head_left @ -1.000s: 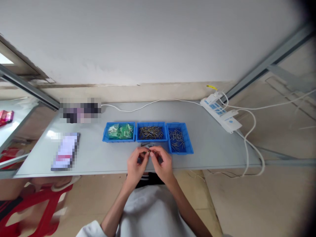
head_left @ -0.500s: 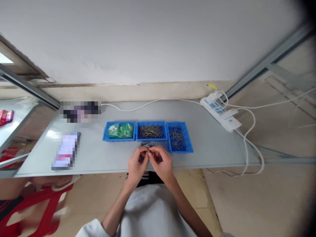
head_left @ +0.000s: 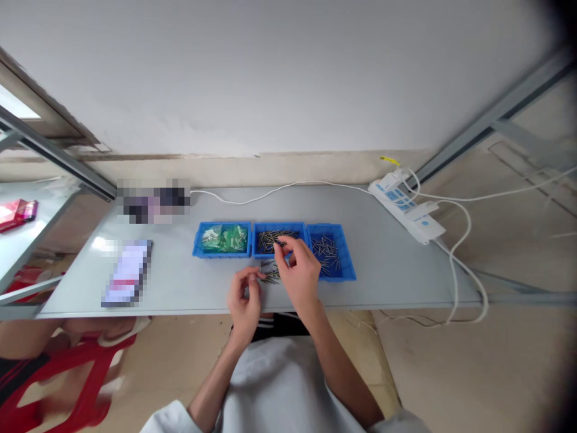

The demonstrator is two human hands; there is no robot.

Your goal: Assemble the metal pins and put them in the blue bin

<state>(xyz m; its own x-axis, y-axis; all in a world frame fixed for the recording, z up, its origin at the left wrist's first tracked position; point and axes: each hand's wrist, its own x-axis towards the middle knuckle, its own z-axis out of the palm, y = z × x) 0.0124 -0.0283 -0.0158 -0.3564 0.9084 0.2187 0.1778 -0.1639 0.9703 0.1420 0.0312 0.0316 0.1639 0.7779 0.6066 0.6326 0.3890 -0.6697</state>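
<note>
My left hand (head_left: 244, 297) is just above the front of the table, thumb and forefinger pinched; whatever lies between them is too small to make out. Beside its fingertips, a small loose pile of thin metal pieces that look like screws (head_left: 271, 277) rests on the table. My right hand (head_left: 299, 269) reaches over the front wall of the middle blue bin (head_left: 256, 253), its thumb and forefinger closed at the long thin screws (head_left: 267, 240) inside. I cannot tell whether a screw is between those fingertips. The palm hides part of the right blue bin (head_left: 348, 264), which holds more thin metal pieces (head_left: 327, 248).
To the left, another blue bin (head_left: 197, 248) contains green and clear plastic packets (head_left: 224, 239). A phone (head_left: 128, 273) lies on the left of the table, with a blurred object behind it. A white power strip (head_left: 406, 210) with cables sits at the right. Part of another person (head_left: 81, 337) shows lower left.
My hands were together at the table's front edge. They have parted: my right hand has moved forward to the middle bin, while my left stays low, uncovering the loose pile.
</note>
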